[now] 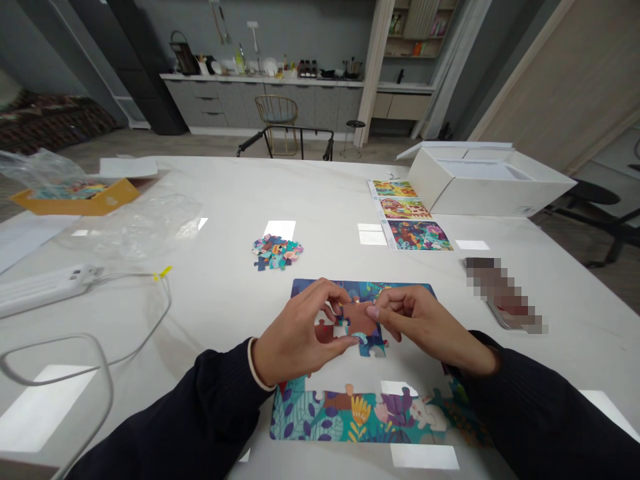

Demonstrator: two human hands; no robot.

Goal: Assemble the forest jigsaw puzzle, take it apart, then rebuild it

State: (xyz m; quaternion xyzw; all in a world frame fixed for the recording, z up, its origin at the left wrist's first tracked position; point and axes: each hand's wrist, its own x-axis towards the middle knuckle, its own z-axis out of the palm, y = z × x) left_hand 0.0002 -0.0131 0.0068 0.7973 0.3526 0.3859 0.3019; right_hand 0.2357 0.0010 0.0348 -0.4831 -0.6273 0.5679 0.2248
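Observation:
A brown jigsaw puzzle piece (361, 319) is between my two hands over the upper part of a colourful puzzle (360, 280). My right hand (417, 323) pinches its right edge between thumb and fingers. My left hand (303, 327) curls around its left side, with the index fingertip at the top corner and the thumb at the lower edge. Joined pieces form the puzzle's border, showing leaves, yellow flowers and a white rabbit at the bottom. A dark blue piece (373, 348) shows just below the brown one. My hands hide part of the middle.
Loose puzzle pieces (277, 252) lie in a pile beyond the puzzle. Picture sheets (420, 235) and a white box (480, 180) stand back right, a phone (493, 293) nearer. At left are a yellow box (107, 199), plastic bag (145, 227) and power strip (47, 290) with its cable.

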